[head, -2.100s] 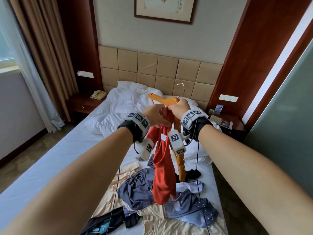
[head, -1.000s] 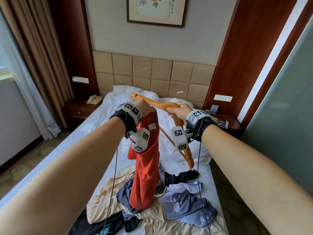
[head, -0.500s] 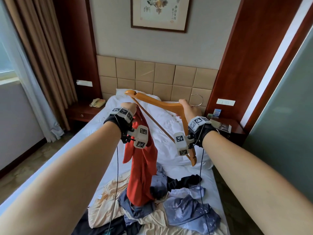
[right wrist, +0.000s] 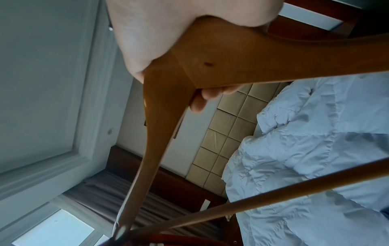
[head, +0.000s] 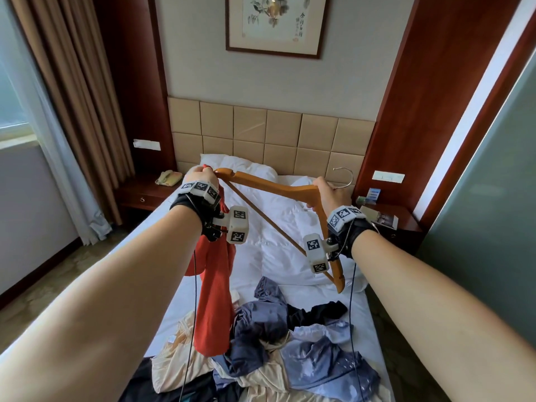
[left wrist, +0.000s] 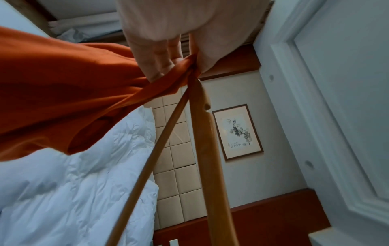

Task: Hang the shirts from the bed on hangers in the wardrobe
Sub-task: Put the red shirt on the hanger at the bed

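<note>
The left hand [head: 198, 177], left of centre in the head view, pinches the red shirt [head: 214, 303] at one tip of the wooden hanger [head: 272, 188]. The right hand [head: 329, 194] grips the hanger's middle below its metal hook [head: 346, 177]. The shirt hangs down to the pile of clothes [head: 290, 343] on the bed [head: 278, 245].

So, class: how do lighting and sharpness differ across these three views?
Head view: bright daylight, sharp, wide-angle bending at the edges. Left wrist view: dimmer, bluish, the red shirt smeared near the lens. Right wrist view: dim, the wooden hanger and right hand soft and close.
</note>
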